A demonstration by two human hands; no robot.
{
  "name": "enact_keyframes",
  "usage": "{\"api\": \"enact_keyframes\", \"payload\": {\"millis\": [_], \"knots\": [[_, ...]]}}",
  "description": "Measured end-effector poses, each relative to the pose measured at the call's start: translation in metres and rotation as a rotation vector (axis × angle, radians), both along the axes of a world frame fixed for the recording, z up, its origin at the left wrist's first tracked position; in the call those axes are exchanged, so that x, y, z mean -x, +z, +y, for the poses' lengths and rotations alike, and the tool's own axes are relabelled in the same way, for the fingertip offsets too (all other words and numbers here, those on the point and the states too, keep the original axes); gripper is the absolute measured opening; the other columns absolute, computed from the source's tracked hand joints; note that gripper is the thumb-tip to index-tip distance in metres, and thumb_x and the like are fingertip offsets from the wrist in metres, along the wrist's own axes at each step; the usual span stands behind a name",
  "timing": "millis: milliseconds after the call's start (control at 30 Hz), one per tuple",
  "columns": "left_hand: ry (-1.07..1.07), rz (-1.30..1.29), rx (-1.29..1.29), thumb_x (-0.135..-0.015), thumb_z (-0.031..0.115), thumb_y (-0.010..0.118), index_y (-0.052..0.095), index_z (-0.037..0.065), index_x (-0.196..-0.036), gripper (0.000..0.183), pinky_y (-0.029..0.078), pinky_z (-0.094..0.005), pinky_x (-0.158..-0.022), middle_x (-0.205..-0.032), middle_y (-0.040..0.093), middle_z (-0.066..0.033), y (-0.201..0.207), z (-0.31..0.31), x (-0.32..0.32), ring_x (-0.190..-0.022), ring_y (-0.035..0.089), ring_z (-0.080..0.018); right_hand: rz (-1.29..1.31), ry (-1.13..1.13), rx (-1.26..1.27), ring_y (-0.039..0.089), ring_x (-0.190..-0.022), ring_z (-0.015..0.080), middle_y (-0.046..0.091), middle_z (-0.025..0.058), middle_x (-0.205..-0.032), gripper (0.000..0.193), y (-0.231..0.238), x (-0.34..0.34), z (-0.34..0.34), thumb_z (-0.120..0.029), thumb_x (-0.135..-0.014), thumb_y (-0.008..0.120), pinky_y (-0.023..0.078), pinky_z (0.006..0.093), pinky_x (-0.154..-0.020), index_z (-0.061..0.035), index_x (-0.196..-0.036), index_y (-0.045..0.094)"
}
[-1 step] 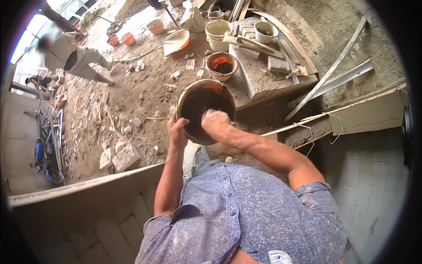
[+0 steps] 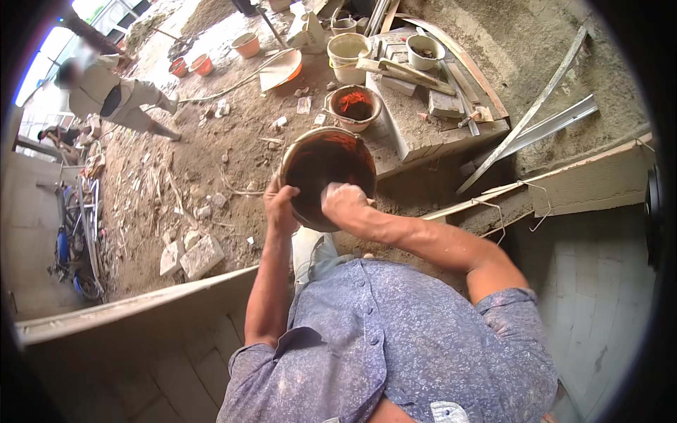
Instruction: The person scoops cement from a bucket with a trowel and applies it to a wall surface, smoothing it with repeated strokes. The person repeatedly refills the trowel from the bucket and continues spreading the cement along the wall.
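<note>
A mortar-stained bucket, dark inside with some orange showing near its far rim, is tilted in front of my body. My left hand is closed on its left rim, with the thumb over the edge. Inside the bucket's mouth is my right hand, curled into a fist; what it holds, if anything, is hidden. The bottom of the bucket is too dark to make out. Just beyond stands a second bucket with an orange inside.
A concrete slab at the right carries wood strips and a white pail. Rubble lies on the dirt at left. A wall edge runs beside me, bent wires stick out at right, and a person stands far left.
The bucket and both hands have shifted very slightly left in the picture. My grip on the rim is the same.
</note>
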State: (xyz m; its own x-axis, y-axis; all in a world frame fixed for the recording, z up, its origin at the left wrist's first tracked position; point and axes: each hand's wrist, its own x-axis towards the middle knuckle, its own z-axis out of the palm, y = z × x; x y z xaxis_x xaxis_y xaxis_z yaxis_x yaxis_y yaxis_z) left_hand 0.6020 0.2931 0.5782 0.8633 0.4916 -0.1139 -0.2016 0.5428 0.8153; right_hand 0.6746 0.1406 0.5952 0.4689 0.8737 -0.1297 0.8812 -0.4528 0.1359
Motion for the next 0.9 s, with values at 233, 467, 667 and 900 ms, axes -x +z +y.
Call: {"api": "enact_keyframes", "payload": {"millis": [233, 467, 667, 900], "knots": [[0.034, -0.102, 0.07, -0.095, 0.003, 0.058, 0.059, 0.001, -0.131, 0.036, 0.053, -0.0352, -0.096, -0.122, 0.068, -0.0108, -0.011, 0.122, -0.107, -0.107, 0.066, -0.0196, 0.224, -0.234, 0.005, 0.074, -0.089, 0.0305, 0.075, 0.0158, -0.091, 0.02, 0.074, -0.192, 0.105, -0.017, -0.078, 0.071, 0.06, 0.041, -0.076, -0.003, -0.091, 0.076], [-0.156, -0.123, 0.074, -0.105, 0.02, 0.054, 0.056, 0.004, -0.135, 0.035, 0.053, -0.0378, -0.097, -0.13, 0.064, -0.0107, 0.01, 0.262, -0.177, -0.114, 0.064, -0.0215, 0.043, 0.118, 0.486, 0.073, -0.097, 0.0275, 0.076, 0.0101, -0.104, 0.022, 0.099, -0.157, 0.278, -0.015, -0.082, 0.072, 0.06, 0.0515, -0.066, -0.0078, -0.102, 0.078], [-0.109, -0.138, 0.119, -0.105, 0.024, 0.053, 0.054, 0.003, -0.137, 0.038, 0.052, -0.0393, -0.101, -0.131, 0.064, -0.0112, 0.023, 0.31, -0.221, -0.116, 0.063, -0.0232, -0.077, -0.12, -0.087, 0.073, -0.073, 0.0235, 0.072, 0.0118, -0.08, 0.012, 0.121, -0.309, 0.277, -0.017, -0.077, 0.07, 0.057, 0.0373, -0.056, -0.0071, -0.082, 0.074], [-0.13, -0.137, 0.092, -0.106, 0.025, 0.051, 0.051, 0.001, -0.14, 0.041, 0.051, -0.0423, -0.103, -0.135, 0.061, -0.0133, 0.033, 0.396, -0.273, -0.123, 0.06, -0.0266, 0.101, 0.038, 0.115, 0.073, -0.086, 0.0293, 0.072, 0.0172, -0.1, 0.03, 0.104, -0.292, 0.367, -0.019, -0.087, 0.063, 0.059, 0.0453, -0.073, 0.0004, -0.109, 0.071]]}}
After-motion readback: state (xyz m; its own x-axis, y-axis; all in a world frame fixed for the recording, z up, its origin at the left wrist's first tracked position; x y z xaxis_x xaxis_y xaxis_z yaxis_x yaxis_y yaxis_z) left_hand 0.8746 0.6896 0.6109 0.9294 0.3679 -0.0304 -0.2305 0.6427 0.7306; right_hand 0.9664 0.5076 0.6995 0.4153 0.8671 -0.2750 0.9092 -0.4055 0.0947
